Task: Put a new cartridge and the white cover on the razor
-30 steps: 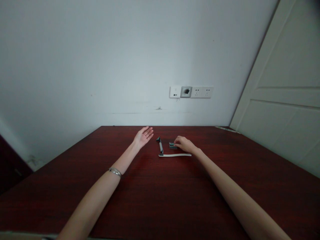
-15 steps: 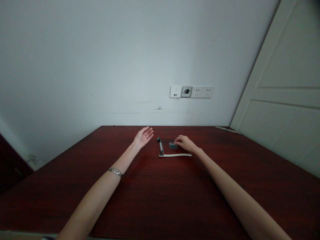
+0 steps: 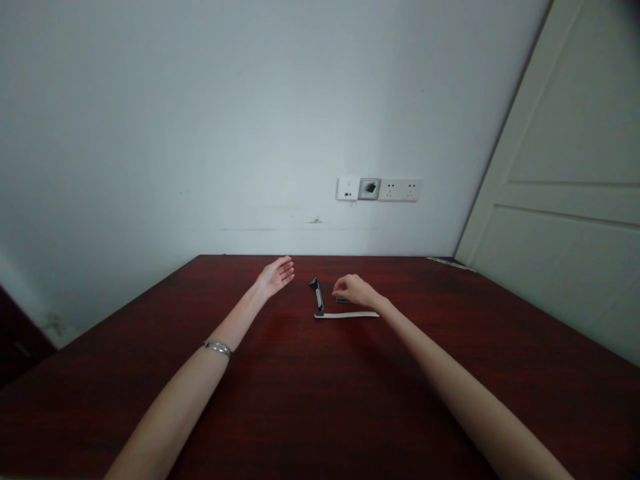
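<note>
My right hand (image 3: pixel 354 290) hovers palm-down over a small clear case (image 3: pixel 342 300), with its fingers curved and nothing visible between them. The hand covers most of the case; only the near edge, with something dark inside, shows. To the left of that hand lies a razor (image 3: pixel 319 295) with a grey-and-black handle, its head pointing away from me. A thin white toothbrush (image 3: pixel 347 315) lies crosswise in front, touching the bottom end of the razor. My left hand (image 3: pixel 275 277) is held above the table left of the razor, empty, palm turned inward and fingers stretched out.
The dark red wooden table (image 3: pixel 300 393) reaches back to a pale wall (image 3: pixel 250 133). Sockets and a switch plate (image 3: pixel 379 189) are set in the wall. A white panelled door (image 3: pixel 565 220) stands along the right side, and a pale strip (image 3: pixel 450 264) lies at the table's far right edge.
My right hand has moved left from the case's right corner and now covers most of it. My left hand has drawn slightly left, away from the razor. The view has shifted a little.
</note>
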Demonstrator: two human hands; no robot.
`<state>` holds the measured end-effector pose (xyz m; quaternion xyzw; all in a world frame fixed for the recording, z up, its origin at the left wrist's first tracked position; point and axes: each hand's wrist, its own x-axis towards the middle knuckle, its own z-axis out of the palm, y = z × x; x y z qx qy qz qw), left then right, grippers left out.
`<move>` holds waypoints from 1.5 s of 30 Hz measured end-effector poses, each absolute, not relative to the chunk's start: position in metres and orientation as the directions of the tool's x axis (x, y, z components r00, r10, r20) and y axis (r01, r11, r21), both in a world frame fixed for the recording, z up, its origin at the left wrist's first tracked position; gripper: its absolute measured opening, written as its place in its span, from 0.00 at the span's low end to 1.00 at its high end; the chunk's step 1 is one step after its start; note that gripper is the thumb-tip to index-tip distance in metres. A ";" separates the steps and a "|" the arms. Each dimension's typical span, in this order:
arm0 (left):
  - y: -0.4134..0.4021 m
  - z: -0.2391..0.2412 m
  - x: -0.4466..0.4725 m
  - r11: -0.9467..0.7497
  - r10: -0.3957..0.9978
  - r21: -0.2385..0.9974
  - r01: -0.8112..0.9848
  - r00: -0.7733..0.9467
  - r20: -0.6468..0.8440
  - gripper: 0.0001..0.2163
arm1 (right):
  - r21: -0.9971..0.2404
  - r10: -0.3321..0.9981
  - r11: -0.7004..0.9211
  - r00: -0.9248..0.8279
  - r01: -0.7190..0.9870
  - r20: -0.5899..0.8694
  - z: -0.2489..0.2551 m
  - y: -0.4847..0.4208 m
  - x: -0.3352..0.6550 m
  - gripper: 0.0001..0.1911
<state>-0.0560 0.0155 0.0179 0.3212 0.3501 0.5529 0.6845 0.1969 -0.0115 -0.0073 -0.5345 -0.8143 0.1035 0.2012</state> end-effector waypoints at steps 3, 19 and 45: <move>0.012 0.021 -0.059 0.171 0.984 0.838 -0.519 0.125 -0.124 0.02 | -0.386 0.944 0.327 -0.280 0.863 0.173 -0.007 -0.012 0.172 0.12; -0.001 0.015 -0.068 -0.069 0.928 0.991 0.111 0.372 0.023 0.03 | -0.275 0.989 0.101 -0.068 0.956 0.128 -0.009 -0.003 0.114 0.16; -0.031 -0.002 0.009 -0.751 0.655 0.321 0.577 0.713 0.251 0.11 | -0.354 0.922 -0.256 0.337 0.899 0.189 0.002 -0.046 0.352 0.20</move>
